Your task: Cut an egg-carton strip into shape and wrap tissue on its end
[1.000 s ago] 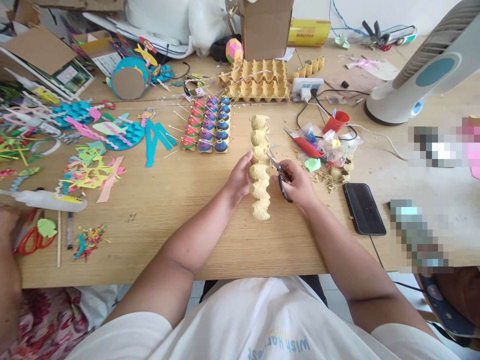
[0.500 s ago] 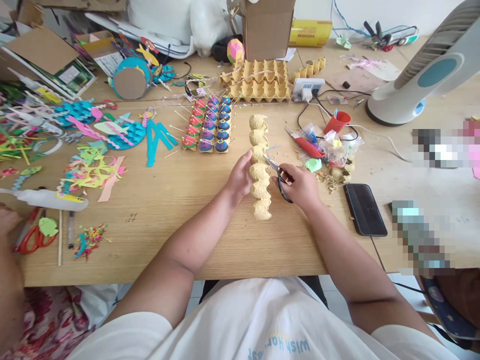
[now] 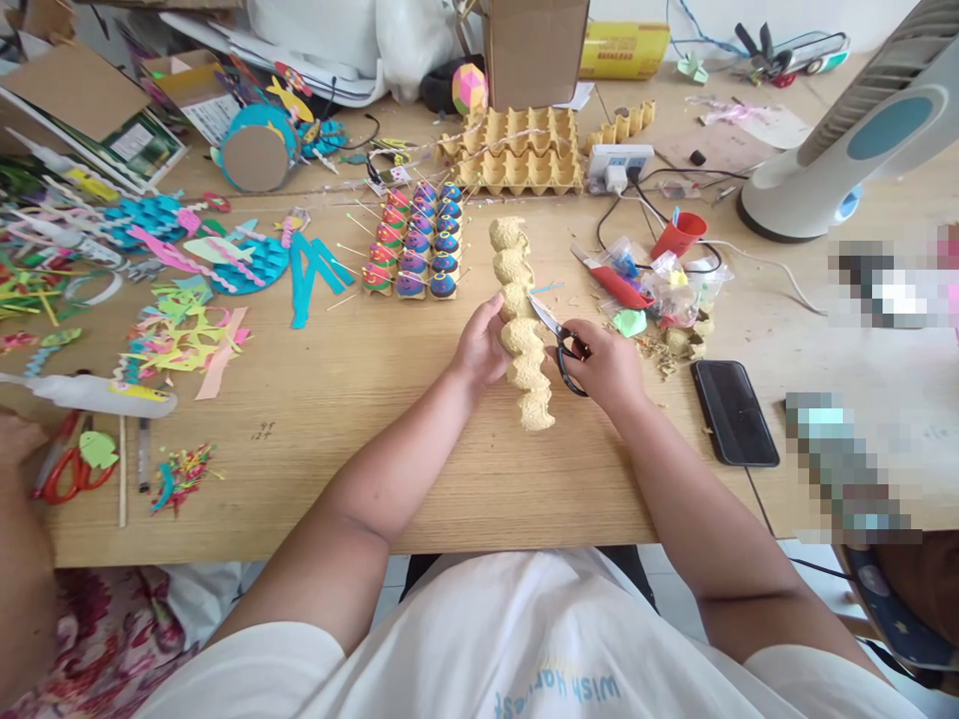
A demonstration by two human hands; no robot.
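Observation:
A strip of yellowish egg carton, one row of several cups, hangs above the table in front of me. My left hand grips it by its left side near the middle, with some fingers hidden behind it. In my right hand is a pair of scissors with black handles. The blade tips meet the right edge of the strip, around its third cup. Beyond the strip stand painted egg-carton rows in red, purple and blue, stuck with round-headed pins.
Egg-carton trays lie at the back. To the right are a red cup, plastic bags, carton scraps, a phone and a white fan. Paper cuttings, a glue bottle and red scissors lie left, near another person's arm.
The strip has tilted, its far end shifting left and its near end right. The scissors stay at its right edge, with my right hand slightly farther right.

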